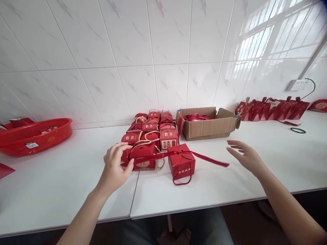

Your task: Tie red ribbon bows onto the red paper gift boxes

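Observation:
A small red gift box [182, 166] with a red cord handle hanging at its front stands near the table's front edge. Across its top runs a red ribbon [209, 160], knotted at the middle, its two tails stretching out left and right. My left hand [114, 165] hovers left of the box, thumb and fingers apart, close to the left tail's end and in front of other red boxes. To the right, my right hand [245, 156] is open in the air, a little beyond the right tail and not touching it.
Several red boxes [150, 126] with gold cords stand grouped behind. A cardboard box [211, 129] holding red ribbons sits beside them. There is a red basin [55, 132] at left. Red bags [274, 109] line the wall at right, near a black ring [297, 130].

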{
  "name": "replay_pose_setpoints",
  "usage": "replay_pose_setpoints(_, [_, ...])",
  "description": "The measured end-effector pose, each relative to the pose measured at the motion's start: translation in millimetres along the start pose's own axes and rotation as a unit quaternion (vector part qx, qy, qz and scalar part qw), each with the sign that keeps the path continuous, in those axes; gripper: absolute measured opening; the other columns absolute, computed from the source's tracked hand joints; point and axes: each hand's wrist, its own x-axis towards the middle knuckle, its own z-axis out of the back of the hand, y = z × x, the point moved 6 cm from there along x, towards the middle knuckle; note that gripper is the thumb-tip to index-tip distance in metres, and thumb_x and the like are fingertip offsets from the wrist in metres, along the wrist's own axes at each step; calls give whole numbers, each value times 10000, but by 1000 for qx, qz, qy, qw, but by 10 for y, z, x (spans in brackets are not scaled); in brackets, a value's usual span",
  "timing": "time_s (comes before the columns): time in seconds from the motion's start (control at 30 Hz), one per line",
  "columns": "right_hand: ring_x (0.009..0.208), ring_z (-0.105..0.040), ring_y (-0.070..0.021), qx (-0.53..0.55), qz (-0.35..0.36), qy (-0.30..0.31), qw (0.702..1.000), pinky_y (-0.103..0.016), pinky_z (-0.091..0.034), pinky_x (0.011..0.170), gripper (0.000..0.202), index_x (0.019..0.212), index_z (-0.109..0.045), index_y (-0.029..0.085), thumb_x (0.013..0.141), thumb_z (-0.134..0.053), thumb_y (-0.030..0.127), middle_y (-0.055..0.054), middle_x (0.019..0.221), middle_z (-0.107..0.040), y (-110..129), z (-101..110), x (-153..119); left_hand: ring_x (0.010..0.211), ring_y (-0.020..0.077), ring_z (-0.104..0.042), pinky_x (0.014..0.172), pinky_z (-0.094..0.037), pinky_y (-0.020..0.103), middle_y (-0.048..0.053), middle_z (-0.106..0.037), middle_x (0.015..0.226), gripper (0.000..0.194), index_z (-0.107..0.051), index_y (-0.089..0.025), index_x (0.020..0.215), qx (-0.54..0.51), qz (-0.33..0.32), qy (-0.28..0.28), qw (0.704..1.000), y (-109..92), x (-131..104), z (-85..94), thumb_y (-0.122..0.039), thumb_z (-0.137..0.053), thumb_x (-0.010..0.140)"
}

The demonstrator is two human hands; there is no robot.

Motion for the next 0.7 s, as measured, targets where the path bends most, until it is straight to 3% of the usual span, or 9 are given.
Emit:
replay_pose_setpoints(0.1, [1033, -597, -296, 18, 55, 105, 993, -451, -428, 925, 353, 1027, -668, 260, 771, -614, 497, -75, 1092, -675, 418, -249, 53, 1196, 254, -472, 1034, -355, 409, 80, -521, 1212, 251, -519, -246, 1088, -91, -48, 38, 994, -364, 117, -68, -256, -523, 837])
replay_pose_setpoints(0.2, [953, -612, -273, 31, 101, 233, 967, -400, -456, 832, 314, 986, -698, 270, 793, -614, 502, -57, 1043, -691, 784, -635, 105, 1138, 238, -511, 965, -422, 365, 69, -553, 1150, 167, -558, -251, 1022, -174, -50, 137, 974, -695, 244, -367, -285, -479, 879])
replay_pose_setpoints(0.27, [792, -611, -227, 15, 106, 329, 938, -343, -455, 687, 301, 863, -717, 253, 784, -616, 525, -39, 904, -700, 902, -909, 127, 1050, 227, -549, 909, -447, 358, 66, -571, 1067, 147, -563, -236, 939, -206, -29, 168, 964, -835, 311, -601, -303, -439, 899])
replay_pose_setpoints(0.37, [533, -483, -132, 24, 92, 450, 888, -277, -355, 524, 360, 650, -668, 202, 768, -625, 540, 2, 617, -613, 918, -1189, 119, 837, 196, -566, 777, -476, 354, 56, -551, 951, 166, -518, -215, 853, -215, 23, 179, 960, -887, 351, -908, -343, -425, 903])
replay_pose_setpoints(0.5, [574, -501, -118, 147, 70, 527, 834, -264, -382, 587, 353, 655, -647, 172, 773, -638, 504, 8, 609, -595, 848, -1244, 83, 777, 168, -541, 687, -466, 310, 33, -512, 910, 149, -481, -210, 801, -238, 46, 176, 954, -836, 321, -1107, -343, -496, 866])
replay_pose_setpoints(0.6, [628, -538, -116, 204, 39, 568, 796, -260, -413, 635, 271, 791, -653, 151, 733, -711, 409, 4, 661, -614, 776, -1192, 40, 771, 152, -531, 662, -448, 280, 15, -505, 885, 122, -490, -212, 811, -261, 53, 191, 945, -790, 300, -1157, -320, -503, 865])
replay_pose_setpoints(0.7, [642, -547, -107, 201, 32, 594, 779, -248, -420, 628, 357, 949, -580, 165, 685, -771, 310, 19, 712, -610, 766, -1145, -5, 766, 142, -511, 677, -436, 271, 4, -506, 869, 113, -490, -213, 818, -268, 57, 211, 938, -778, 304, -1171, -312, -511, 869])
